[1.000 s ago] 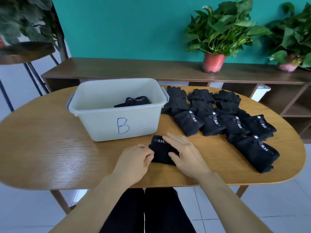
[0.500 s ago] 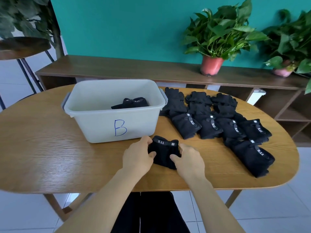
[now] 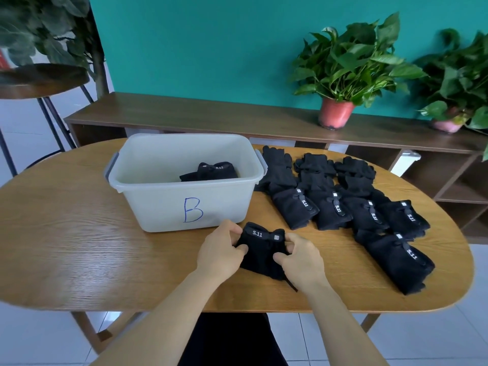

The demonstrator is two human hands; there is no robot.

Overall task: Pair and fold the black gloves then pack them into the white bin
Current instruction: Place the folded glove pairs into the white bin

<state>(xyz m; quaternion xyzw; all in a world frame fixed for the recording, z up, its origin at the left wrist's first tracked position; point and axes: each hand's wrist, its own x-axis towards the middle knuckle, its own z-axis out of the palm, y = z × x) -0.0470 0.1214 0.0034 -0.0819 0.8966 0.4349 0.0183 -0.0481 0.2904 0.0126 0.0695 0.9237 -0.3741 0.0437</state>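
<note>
One folded pair (image 3: 208, 172) sits in the white bin (image 3: 158, 207). My left hand (image 3: 219, 250) and right hand (image 3: 301, 258) both grip a second pair (image 3: 260, 250) on the tabletop (image 3: 79, 247), just in front of it. Many gloves (image 3: 335, 210) lie unpacked beside the bin.

1. A plain teal painted wall (image 3: 198, 43) fills the back.
2. Against it runs a long, low dark-brown wooden shelf unit (image 3: 211, 117) with open compartments at the right.
3. On the unit stand a leafy green plant in a terracotta pot (image 3: 335, 113) and a second green plant in a pink pot (image 3: 447, 125).
4. In front is an oval light-wood table (image 3: 66, 233).
5. At the left stands a round dark tabletop on black metal legs (image 3: 39, 80), under a large-leaved dark plant (image 3: 39, 25).
6. The glossy white tiled floor (image 3: 39, 339) is evenly lit.
</note>
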